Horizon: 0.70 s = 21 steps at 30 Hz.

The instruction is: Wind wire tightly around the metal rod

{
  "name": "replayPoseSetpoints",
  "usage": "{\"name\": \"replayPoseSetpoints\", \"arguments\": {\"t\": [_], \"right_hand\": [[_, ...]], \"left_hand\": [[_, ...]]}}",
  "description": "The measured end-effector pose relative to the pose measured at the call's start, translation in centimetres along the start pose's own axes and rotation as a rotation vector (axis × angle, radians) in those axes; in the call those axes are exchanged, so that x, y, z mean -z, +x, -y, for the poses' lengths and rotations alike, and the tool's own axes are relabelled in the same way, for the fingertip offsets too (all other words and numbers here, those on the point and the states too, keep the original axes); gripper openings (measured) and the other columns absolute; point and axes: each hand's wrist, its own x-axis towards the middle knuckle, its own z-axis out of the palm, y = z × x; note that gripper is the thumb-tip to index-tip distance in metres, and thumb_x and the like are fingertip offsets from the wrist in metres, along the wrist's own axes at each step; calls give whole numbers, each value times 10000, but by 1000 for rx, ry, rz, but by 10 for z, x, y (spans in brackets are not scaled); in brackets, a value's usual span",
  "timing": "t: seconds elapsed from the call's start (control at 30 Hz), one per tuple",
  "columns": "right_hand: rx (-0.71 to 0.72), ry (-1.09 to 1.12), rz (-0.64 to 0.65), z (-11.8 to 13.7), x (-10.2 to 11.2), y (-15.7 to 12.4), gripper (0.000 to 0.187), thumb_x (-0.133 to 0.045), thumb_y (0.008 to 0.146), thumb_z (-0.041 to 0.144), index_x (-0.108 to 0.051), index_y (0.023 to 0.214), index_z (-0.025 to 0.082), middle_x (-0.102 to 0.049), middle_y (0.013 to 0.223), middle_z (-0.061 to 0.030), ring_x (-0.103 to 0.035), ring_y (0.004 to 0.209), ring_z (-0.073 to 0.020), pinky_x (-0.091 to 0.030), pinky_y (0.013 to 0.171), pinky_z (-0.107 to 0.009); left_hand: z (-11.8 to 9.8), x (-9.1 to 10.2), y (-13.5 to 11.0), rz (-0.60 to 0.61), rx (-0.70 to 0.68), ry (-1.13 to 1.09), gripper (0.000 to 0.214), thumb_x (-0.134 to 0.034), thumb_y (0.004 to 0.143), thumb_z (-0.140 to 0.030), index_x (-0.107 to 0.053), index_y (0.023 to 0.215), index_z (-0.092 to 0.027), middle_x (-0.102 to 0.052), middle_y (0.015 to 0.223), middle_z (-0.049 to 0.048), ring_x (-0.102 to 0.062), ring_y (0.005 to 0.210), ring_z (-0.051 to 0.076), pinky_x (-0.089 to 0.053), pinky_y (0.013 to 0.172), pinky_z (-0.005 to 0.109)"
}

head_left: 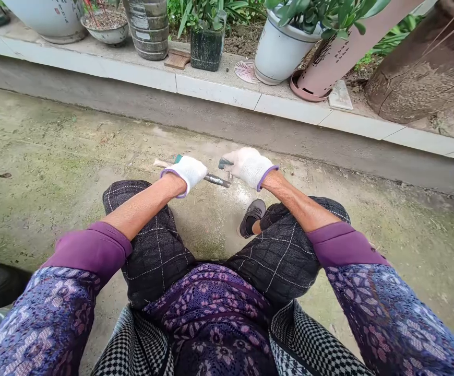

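Both forearms point(146, 205) angle inward, left hand point(191, 171) gripping a dark rod point(217, 180).

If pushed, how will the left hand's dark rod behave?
The dark rod is probably stiff: its exposed length looks straight. It may be heavy for its size, given its metallic sheen. Pushed at its tip, it could pivot, since that end juts past the left hand.

Left hand point(191, 172) curls near right hand point(248, 164).
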Motion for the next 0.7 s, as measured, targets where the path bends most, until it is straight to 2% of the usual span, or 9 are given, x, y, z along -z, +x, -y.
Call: {"name": "replayPoseSetpoints", "arguments": {"t": [0.13,0.23,0.3,0.37,0.47,0.53,0.6,0.67,0.7], "right_hand": [[-24,209,-45,-15,-10,11,304,-557,949,302,-807,1097,213,-785,989,-57,-676,813,-180,-410,670,-286],[9,356,-70,-24,-10,17,266,-570,911,230,-810,1016,182,-766,928,-48,-640,771,-158,-432,690,-273],[20,442,-92,-26,-7,17,249,-566,887,178,-803,963,160,-742,873,-41,-612,742,-141,-437,680,-259],[-7,564,-78,-27,-5,15,230,-569,880,172,-788,947,149,-698,786,-27,-564,645,-120,-427,607,-246],[-79,740,-42,-23,-7,9,212,-563,894,196,-751,974,139,-632,690,-11,-470,499,-97,-379,488,-242],[-69,755,-18,-18,-10,6,207,-558,906,201,-739,990,145,-631,688,-10,-468,483,-93,-373,476,-237],[-20,677,9,-13,-11,2,207,-557,917,204,-744,988,152,-642,701,-13,-499,513,-94,-372,502,-234],[35,563,20,-9,-11,-2,218,-550,928,212,-756,967,152,-657,712,-17,-525,553,-101,-364,536,-243],[50,508,12,-8,-11,-4,230,-544,933,222,-762,956,152,-666,717,-21,-531,565,-106,-358,550,-253]], "left_hand": [[4,3,-2,-3,-48,-94,314,-536,915,-118,-789,1097,-161,-783,950,169,-752,924,309,-534,820,403],[9,9,-5,-34,6,-396,193,-674,849,-243,-814,979,-217,-757,798,73,-720,793,229,-507,730,306],[13,14,-11,-61,38,-617,177,-750,772,-269,-820,928,-224,-711,702,30,-681,707,188,-479,662,274],[15,20,-19,-70,36,-745,224,-773,737,-267,-823,950,-219,-683,669,12,-642,632,157,-456,603,262],[17,29,-30,-98,21,-804,330,-721,789,-290,-801,1096,-199,-682,712,16,-593,566,119,-443,548,243],[18,32,-30,-142,23,-877,375,-657,840,-294,-768,1181,-186,-676,743,23,-565,550,101,-443,528,227],[20,32,-24,-185,69,-919,384,-619,866,-304,-752,1204,-181,-676,759,31,-557,545,104,-448,520,226],[23,28,-12,-201,157,-820,364,-607,880,-334,-763,1170,-179,-699,780,54,-601,578,140,-475,553,255],[25,25,-6,-195,198,-697,354,-593,894,-351,-775,1138,-173,-719,797,77,-644,625,175,-498,596,280]]}}
